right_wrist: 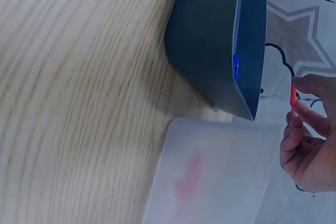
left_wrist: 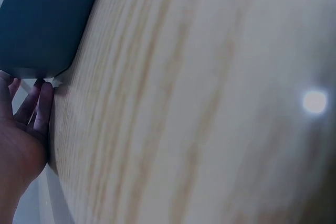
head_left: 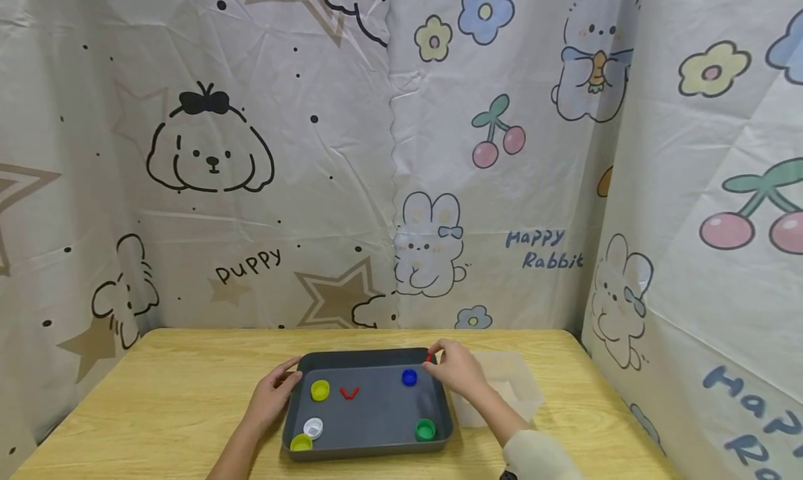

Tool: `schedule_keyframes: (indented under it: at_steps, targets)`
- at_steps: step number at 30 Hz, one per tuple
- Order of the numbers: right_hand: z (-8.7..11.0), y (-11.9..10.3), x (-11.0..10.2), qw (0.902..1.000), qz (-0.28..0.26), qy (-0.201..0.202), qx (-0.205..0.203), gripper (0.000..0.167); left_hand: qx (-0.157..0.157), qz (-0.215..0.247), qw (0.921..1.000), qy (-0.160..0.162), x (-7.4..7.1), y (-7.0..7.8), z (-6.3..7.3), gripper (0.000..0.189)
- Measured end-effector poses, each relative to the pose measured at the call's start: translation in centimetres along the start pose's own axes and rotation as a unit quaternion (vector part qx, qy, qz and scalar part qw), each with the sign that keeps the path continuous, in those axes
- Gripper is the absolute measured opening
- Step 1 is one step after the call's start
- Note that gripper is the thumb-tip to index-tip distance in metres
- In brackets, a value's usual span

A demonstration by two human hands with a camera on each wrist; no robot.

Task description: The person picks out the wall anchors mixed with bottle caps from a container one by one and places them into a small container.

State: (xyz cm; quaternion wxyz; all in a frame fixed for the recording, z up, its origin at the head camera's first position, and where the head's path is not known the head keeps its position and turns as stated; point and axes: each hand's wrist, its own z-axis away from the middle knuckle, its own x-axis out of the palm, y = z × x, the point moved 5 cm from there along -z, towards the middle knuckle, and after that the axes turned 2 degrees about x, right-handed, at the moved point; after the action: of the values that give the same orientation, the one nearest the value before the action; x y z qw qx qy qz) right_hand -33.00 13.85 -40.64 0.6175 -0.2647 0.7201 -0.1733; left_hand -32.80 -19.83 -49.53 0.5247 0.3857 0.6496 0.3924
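Observation:
A dark grey tray (head_left: 370,453) lies on the table, with my left hand (head_left: 271,396) touching its left edge near the far corner. In the left wrist view, the fingers (left_wrist: 46,100) of that hand are fairly straight against the tray's end. Over the tray's far right corner, my right hand (head_left: 461,372) pinches a small red stick (right_wrist: 293,93) between thumb and finger. Inside the tray sit a blue cap (head_left: 409,377), a green cap (head_left: 425,430), a yellow cap (head_left: 320,391), a white cap (head_left: 313,428) and another yellow cap (head_left: 301,443). Red sticks (head_left: 349,394) form a V there.
A translucent plastic box (head_left: 523,396) stands right of the tray, below my right forearm. A blurred reddish shape (right_wrist: 189,179) shows through its wall. The wooden table (head_left: 188,368) meets patterned curtains (head_left: 351,187) at the back and sides.

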Motion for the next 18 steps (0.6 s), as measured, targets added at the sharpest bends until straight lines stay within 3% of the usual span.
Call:
schedule_keyframes:
  at_steps: [18]
  targets:
    - [0.7, 3.5, -2.1, 0.9993, 0.015, 0.024, 0.026, 0.024, 0.009, -0.015, 0.9998, 0.003, 0.0, -0.1, -0.2, 0.041]
